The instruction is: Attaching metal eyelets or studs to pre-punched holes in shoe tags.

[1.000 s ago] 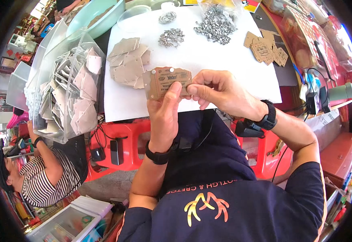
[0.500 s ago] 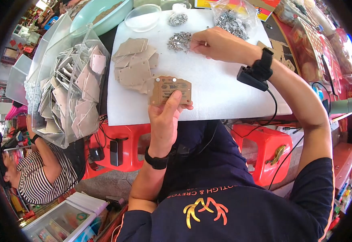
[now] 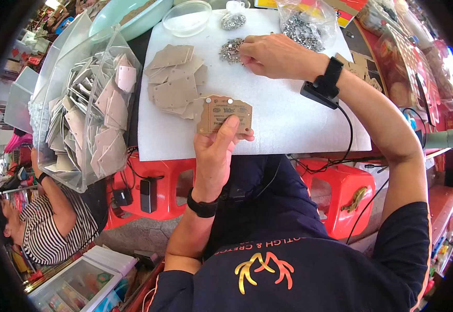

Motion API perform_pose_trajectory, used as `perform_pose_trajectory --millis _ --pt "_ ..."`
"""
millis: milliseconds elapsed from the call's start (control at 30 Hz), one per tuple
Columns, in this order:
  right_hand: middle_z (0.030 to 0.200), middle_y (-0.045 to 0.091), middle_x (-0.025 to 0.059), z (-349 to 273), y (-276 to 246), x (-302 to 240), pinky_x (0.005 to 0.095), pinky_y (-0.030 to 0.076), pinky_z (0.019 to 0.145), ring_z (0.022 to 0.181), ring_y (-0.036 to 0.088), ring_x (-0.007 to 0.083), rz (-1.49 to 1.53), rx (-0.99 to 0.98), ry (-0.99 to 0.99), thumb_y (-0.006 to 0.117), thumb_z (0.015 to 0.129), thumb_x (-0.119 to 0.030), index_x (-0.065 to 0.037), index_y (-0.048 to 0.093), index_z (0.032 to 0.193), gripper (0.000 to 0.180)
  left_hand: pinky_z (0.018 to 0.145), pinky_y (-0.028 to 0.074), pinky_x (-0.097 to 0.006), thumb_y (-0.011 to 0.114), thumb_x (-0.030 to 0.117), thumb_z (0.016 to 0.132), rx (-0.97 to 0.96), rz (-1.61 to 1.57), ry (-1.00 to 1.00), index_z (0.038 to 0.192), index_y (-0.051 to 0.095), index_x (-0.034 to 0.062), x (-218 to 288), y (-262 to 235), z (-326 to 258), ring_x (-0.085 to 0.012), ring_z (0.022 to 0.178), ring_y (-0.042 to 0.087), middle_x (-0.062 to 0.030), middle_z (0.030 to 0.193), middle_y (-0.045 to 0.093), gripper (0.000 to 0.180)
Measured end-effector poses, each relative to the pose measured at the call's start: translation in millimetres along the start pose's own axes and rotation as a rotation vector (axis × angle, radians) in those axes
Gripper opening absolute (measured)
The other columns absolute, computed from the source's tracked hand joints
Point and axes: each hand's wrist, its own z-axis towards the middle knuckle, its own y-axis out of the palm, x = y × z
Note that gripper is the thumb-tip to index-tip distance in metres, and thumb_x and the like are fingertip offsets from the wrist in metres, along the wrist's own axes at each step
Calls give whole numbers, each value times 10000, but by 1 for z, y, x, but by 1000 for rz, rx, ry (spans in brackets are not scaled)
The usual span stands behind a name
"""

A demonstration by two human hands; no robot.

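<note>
My left hand [image 3: 217, 156] grips a brown printed cardboard card [image 3: 221, 110] with a wavy top edge, the thumb pressed flat on its face. Two round silver studs show along the card's top, and small holes lie near its lower corners. My right hand [image 3: 268, 54] is over a pile of small metal pieces [image 3: 230, 51], its fingers bent together at the pile's right side. Whatever lies between those fingertips is hidden. Left of the pile, blank grey-brown cards [image 3: 172, 88] lie loosely stacked on the white table mat [image 3: 299, 125].
A clear plastic bin [image 3: 83, 177] full of cards stands at the left. Behind are a pale green basin [image 3: 102, 26], a round clear lid [image 3: 187, 31] and a bag of metal pieces [image 3: 309, 44]. A cable hangs from my right wrist. Another person [image 3: 55, 223] is at far left.
My right hand has shifted slightly left in the view, with its fingers now over the edge of the metal pile. The held card shows a little further right.
</note>
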Motion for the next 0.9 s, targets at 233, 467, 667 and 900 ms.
perform_pose_trajectory --millis 233,467,667,900 --pt "718 593 132 -26 -19 0 407 476 638 683 594 313 140 -188 10 586 789 -126 -28 568 773 101 698 531 -362 555 85 951 -8 3 -16 1173 539 30 2 2 -1 -189 821 625 -82 1013 627 229" --pt "673 554 1 -50 -38 -39 246 442 534 574 508 74 801 -313 480 613 919 -172 3 641 960 182 701 520 -349 545 84 956 -13 35 -1 1176 534 17 1 3 0 -178 820 619 -83 1014 631 231" --pt "691 544 -38 -74 -13 -65 216 453 550 605 509 45 1426 -241 564 621 939 -221 -13 650 1006 221 699 514 -336 522 78 963 -41 64 21 1205 514 22 7 20 4 -169 833 607 -89 1016 631 249" --pt "802 592 -25 -85 -4 -65 214 443 569 660 519 50 1863 -215 512 617 939 -210 -15 638 1045 222 686 512 -332 534 92 956 -90 30 1 1224 506 29 3 24 6 -180 830 614 -95 1011 641 276"
